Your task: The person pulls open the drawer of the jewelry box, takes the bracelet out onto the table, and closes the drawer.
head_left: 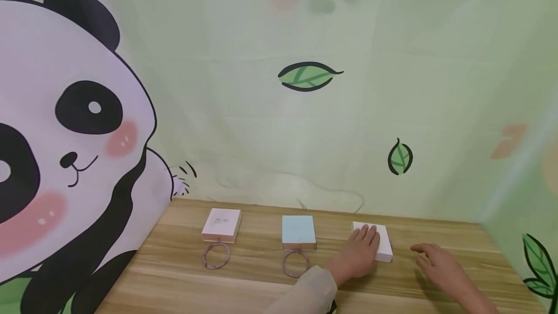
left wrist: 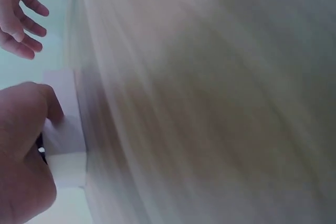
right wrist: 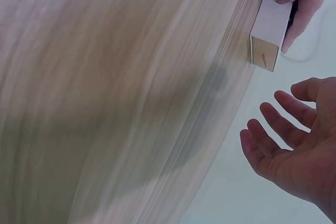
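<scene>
My left hand rests on a white box at the right of the row, its fingers laid over the top. In the left wrist view, the thumb bends down against the box's side. Part of the lid is hidden under that hand. To the right of the box, apart from it, my right hand hovers above the table with loosely bent fingers and nothing in them. The right wrist view shows this hand palm up, near the box's tan end.
On the wooden table stand a pale pink box at left and a light blue box in the middle. A purplish ring lies before the pink box, a similar ring before the blue one. Behind hangs a panda-printed backdrop.
</scene>
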`<state>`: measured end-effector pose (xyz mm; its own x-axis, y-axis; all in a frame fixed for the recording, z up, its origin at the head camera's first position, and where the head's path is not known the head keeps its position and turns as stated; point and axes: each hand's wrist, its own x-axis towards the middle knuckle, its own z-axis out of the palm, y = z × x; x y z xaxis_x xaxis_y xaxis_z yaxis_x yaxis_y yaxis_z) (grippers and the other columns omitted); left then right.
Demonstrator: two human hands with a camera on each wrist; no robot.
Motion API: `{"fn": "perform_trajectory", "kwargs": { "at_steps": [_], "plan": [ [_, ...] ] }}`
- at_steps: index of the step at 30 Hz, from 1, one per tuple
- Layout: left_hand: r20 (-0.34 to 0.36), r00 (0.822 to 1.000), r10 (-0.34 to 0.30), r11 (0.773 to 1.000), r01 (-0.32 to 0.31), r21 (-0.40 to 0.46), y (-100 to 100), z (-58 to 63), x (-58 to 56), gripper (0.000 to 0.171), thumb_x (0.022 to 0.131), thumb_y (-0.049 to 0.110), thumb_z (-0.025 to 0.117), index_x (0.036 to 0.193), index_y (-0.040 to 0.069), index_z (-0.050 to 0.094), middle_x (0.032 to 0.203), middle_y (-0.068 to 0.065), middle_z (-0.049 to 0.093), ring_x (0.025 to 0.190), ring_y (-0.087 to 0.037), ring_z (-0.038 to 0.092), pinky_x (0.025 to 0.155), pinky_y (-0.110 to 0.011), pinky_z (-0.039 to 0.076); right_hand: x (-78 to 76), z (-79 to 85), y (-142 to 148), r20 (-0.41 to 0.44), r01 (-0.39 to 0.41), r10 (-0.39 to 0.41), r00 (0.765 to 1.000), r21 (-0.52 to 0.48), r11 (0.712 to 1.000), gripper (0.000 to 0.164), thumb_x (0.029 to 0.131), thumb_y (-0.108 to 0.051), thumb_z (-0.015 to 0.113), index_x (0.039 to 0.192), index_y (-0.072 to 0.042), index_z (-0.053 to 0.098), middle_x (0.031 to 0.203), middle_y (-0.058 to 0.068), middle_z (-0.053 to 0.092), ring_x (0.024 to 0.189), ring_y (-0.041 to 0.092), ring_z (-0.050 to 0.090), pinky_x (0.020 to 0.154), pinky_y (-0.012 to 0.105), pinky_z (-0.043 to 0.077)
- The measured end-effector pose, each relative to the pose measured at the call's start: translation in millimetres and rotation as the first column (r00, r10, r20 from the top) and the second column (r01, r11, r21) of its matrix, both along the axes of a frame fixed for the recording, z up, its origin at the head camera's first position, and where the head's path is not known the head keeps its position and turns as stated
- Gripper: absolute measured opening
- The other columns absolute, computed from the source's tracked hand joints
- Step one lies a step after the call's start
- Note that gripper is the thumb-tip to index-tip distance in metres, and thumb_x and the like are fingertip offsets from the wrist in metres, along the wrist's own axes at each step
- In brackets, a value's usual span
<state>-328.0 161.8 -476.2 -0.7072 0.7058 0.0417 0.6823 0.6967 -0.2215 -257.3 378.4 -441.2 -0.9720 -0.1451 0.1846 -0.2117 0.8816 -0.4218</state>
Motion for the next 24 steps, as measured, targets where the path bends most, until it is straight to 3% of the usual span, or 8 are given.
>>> {"fn": "perform_trajectory", "kwargs": {
  "at_steps": [6,14,16,20,24],
  "plan": [
    [0.015,1.0,-0.025,0.999,0.024,0.049,-1.0,-8.2,-3.8,0.062,0.107,0.04,0.038,0.161,0.012,0.028,0.167,-0.002,0.024,0.154,-0.018,0.022,0.123,-0.029,0.021,-12.1,-3.1,-9.0,0.029,0.015,-0.014,0.999,-0.043,0.999,0.024,0.098,-0.01,0.064,0.116,0.007,0.068,0.111,0.024,0.07,0.098,0.039,0.068,0.082,0.054,0.056],
    [0.002,1.0,0.011,0.998,-0.012,0.066,0.3,-4.7,5.0,0.058,0.108,0.038,0.036,0.16,0.012,0.032,0.167,-0.002,0.028,0.153,-0.018,0.025,0.123,-0.03,0.023,-34.8,-13.4,-21.4,0.083,0.103,-0.093,0.992,-0.123,0.987,0.026,0.099,-0.009,0.057,0.114,0.01,0.068,0.1,0.019,0.073,0.09,0.03,0.068,0.076,0.043,0.056],
    [0.002,1.0,0.02,0.997,-0.02,0.068,1.0,-4.9,6.5,0.058,0.108,0.038,0.037,0.159,0.012,0.033,0.166,-0.002,0.028,0.153,-0.018,0.025,0.123,-0.03,0.023,-39.1,-16.2,-23.8,0.142,0.126,-0.099,0.985,-0.194,0.973,0.028,0.1,-0.01,0.056,0.114,0.012,0.067,0.093,0.016,0.073,0.083,0.024,0.068,0.071,0.037,0.056],
    [-0.022,0.999,0.032,0.997,-0.03,0.072,2.6,-7.4,7.0,0.057,0.108,0.037,0.039,0.158,0.01,0.035,0.165,-0.002,0.03,0.152,-0.019,0.027,0.122,-0.031,0.025,-46.4,-22.2,-26.4,0.271,0.185,-0.09,0.958,-0.349,0.919,0.031,0.103,-0.013,0.053,0.111,0.014,0.066,0.082,0.007,0.069,0.073,0.015,0.066,0.064,0.027,0.056],
    [-0.053,0.998,0.039,0.996,-0.034,0.083,2.7,-8.2,6.9,0.055,0.107,0.036,0.041,0.156,0.01,0.038,0.164,-0.002,0.033,0.151,-0.019,0.029,0.121,-0.031,0.027,-52.9,-27.4,-25.3,0.319,0.211,-0.071,0.945,-0.428,0.879,0.032,0.105,-0.015,0.051,0.105,0.013,0.066,0.081,0.005,0.068,0.073,0.014,0.065,0.062,0.026,0.056]
  ]
}}
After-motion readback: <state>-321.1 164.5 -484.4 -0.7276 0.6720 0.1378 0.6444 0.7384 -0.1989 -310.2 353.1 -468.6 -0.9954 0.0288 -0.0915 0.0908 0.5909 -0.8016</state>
